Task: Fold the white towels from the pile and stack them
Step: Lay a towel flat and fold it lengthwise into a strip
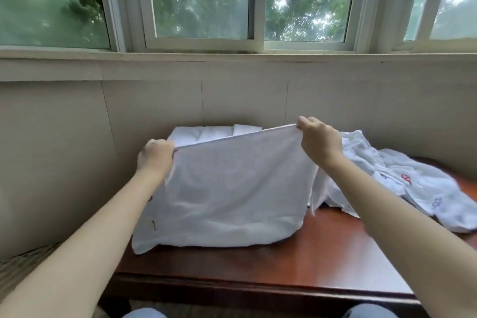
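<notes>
Head camera looks down on a white towel (227, 188) stretched between both hands above a reddish-brown wooden table (322, 261). The left hand (154, 156) has its fingers curled tight, pinching the towel's upper left corner. The right hand (320, 141) is clenched around the upper right corner, and it sits higher, so the taut top edge slopes up from left to right.

Writing first: there's a small dark mark (154, 224) near the towel's lower left edge, too small to read. Over on the right, the loose pile (418, 183) shows red stitching (405, 178) and a blue-grey emblem (436, 202). Both are blurred, so no letters can be made out.

Now orientation. The held towel's long axis runs across the view, left to right, roughly in line with the wall behind it. Its broad face is turned toward the person. It hangs down from the raised edge, and its bottom part rests bunched on the tabletop, bulging toward the near side, with the lower left corner right at the table's left edge.

Behind the raised edge, against the beige panelled wall (245, 100), sits a stack of folded towels (206, 134), partly hidden by the held one. The loose pile lies crumpled on the table's right side, just beside the held towel and passing under the right forearm. Above the wall, a white-framed window (255, 2) shows green foliage. Two knees in light blue fabric (144, 313) peek in at the bottom edge.
</notes>
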Demonstrator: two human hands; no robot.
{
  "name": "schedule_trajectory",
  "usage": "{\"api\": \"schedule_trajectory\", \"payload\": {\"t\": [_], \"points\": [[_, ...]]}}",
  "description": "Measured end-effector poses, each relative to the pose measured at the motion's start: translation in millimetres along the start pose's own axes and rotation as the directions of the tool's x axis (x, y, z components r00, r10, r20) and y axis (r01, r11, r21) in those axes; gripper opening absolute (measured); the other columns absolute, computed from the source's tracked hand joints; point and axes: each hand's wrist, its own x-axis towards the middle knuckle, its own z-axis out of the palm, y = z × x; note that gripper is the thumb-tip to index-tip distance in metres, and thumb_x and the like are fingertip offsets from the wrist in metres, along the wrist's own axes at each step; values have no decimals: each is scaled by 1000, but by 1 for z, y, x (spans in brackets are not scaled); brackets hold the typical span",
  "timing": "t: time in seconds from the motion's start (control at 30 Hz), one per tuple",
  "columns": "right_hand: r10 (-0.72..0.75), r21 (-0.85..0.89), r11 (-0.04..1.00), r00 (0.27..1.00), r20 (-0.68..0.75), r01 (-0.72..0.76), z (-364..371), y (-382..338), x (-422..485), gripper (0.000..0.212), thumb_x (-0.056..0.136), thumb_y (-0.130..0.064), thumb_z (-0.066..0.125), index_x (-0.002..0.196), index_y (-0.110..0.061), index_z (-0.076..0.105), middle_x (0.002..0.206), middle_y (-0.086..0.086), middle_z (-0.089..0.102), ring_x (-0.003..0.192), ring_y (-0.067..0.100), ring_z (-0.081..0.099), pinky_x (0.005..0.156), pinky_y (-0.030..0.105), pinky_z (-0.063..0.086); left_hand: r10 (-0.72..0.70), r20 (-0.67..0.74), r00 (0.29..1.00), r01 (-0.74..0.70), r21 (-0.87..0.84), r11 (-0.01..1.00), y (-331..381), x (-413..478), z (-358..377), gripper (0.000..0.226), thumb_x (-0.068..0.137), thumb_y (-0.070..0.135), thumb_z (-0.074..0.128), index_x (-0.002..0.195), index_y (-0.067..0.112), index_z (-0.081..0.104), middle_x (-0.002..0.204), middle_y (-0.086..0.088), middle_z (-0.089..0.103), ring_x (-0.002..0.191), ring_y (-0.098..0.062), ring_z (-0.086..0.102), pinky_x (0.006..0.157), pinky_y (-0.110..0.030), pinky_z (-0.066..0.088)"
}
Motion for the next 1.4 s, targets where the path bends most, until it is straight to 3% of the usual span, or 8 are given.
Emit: {"api": "schedule_trajectory", "payload": {"t": [0.23,0.43,0.7,0.8,0.97,1.07,1.2,1.4], "points": [[-63,-100,994,958,-279,36,-76,32,-4,24,100,-21,44,93,-2,57,77,20,61,63,42,62,53,34,32,-344,-365,865,123,-511,851,5,9,-69,25,96,13,43,104,-1,61,107,-33,61,98,-47,56,77,-43,42],[75,-97,990,963,-258,-103,-122,41,-16,31,78,14,41,103,1,52,95,22,58,88,41,57,69,43,44,-282,-552,785,-23,-480,877,28,-8,-90,31,99,17,41,107,-4,61,110,-31,58,104,-44,50,86,-43,33],[335,166,942,837,-432,-291,-153,68,-6,18,96,-20,52,97,-4,60,96,23,66,91,44,60,68,37,37,-183,-789,586,-143,-323,935,41,-5,-105,31,89,18,37,98,-4,56,100,-28,54,104,-44,47,83,-47,33],[237,125,970,921,-308,-208,-134,84,11,16,94,-20,55,97,-5,61,94,25,65,89,44,60,68,36,38,-153,-769,621,-147,-306,940,33,14,-86,31,88,23,38,94,-1,56,97,-26,53,101,-42,47,78,-48,38],[57,-202,979,994,93,-38,-47,101,31,39,82,2,49,116,-16,55,100,13,68,96,32,62,77,34,41,14,-544,839,-165,-230,959,26,53,-13,40,82,23,37,94,-6,61,95,-32,55,97,-48,49,83,-53,41],[57,-347,938,979,196,15,22,99,24,56,90,-5,45,143,-22,34,106,7,67,100,27,60,84,34,40,100,-51,994,-103,-64,993,27,61,44,62,90,35,41,140,-1,38,144,-27,35,138,-41,21,112,-48,22],[46,-302,951,932,359,69,104,70,-17,58,86,-11,51,141,-21,35,124,4,55,113,27,53,90,35,40,75,417,906,-124,92,988,34,38,110,64,98,45,38,152,23,10,159,-10,-12,146,-30,-10,116,-51,8],[75,-152,986,627,775,70,171,15,-111,33,97,-26,40,125,-11,50,127,10,51,117,30,51,87,36,42,-50,798,600,-95,133,987,62,-59,184,69,95,58,28,151,23,11,158,-15,5,140,-38,20,112,-46,26]]}}
